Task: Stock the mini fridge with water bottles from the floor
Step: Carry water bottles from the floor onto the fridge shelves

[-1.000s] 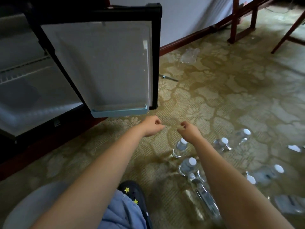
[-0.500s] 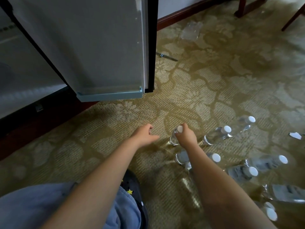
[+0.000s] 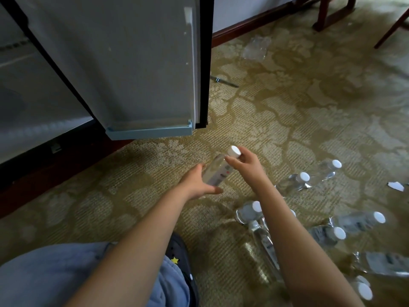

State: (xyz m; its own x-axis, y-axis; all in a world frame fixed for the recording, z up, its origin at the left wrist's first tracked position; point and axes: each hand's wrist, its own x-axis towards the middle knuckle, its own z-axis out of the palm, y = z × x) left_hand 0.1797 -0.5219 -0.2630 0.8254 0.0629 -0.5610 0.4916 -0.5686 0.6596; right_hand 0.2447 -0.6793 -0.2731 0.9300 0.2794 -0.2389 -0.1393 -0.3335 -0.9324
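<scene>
Presently, one bottle was clear of the carpet, held tilted between both hands with its cap up and toward the door. The right hand pinched the neck just under the cap. The left hand was curled round the lower body, thumb beneath.

Judged reason: the two-point hold steadies a slick bottle and lets the left hand, nearer the fridge, take it over.

The fridge stood open at left, the door's bottom shelf near the bottle, above and to its left. The fridge interior was too blurred to read.

Other bottles lay on their sides on the right-arm side, so the right hand picks and the left delivers. Many were left on the floor, so stocking was judged far from done.
</scene>
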